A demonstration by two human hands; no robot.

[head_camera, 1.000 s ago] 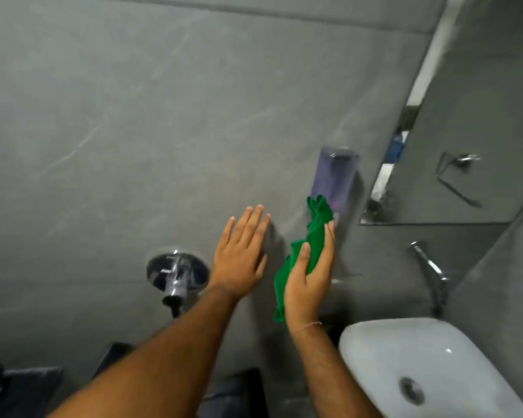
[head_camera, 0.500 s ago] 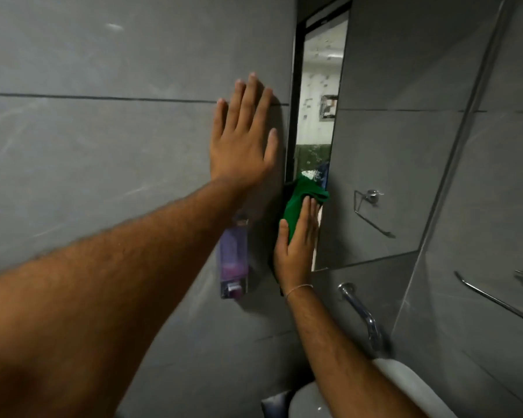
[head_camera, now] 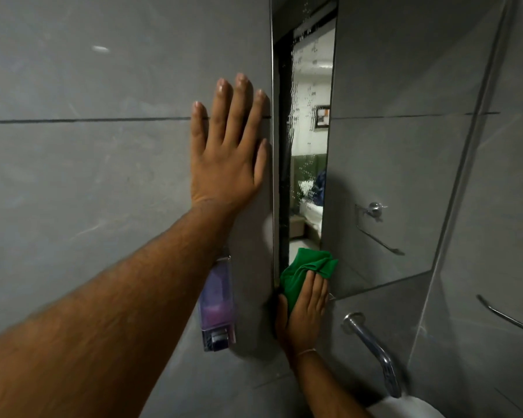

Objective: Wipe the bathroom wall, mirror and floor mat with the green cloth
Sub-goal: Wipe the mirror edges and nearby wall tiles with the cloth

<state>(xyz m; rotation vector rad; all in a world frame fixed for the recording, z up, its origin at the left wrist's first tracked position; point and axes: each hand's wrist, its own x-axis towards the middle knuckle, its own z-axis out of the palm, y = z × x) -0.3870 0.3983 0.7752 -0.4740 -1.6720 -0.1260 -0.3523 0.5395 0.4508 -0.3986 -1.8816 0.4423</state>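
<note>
The left hand (head_camera: 228, 152) lies flat on the grey tiled wall (head_camera: 88, 176), fingers spread, just beside the mirror's (head_camera: 390, 161) left edge. To its left and above it, the wall is bare and wide open. Below that forearm, a purple soap dispenser (head_camera: 216, 306) juts from the wall, leaving a narrow strip of tile between it and the mirror edge. The right hand (head_camera: 304, 315) presses the green cloth (head_camera: 304, 274) onto the mirror's lower left corner. Most of the glass above is unobstructed. Right of the hand, a chrome tap spout (head_camera: 372, 348) sticks out over the white basin (head_camera: 405, 408), and a rail (head_camera: 507, 316) crosses the side wall.
</note>
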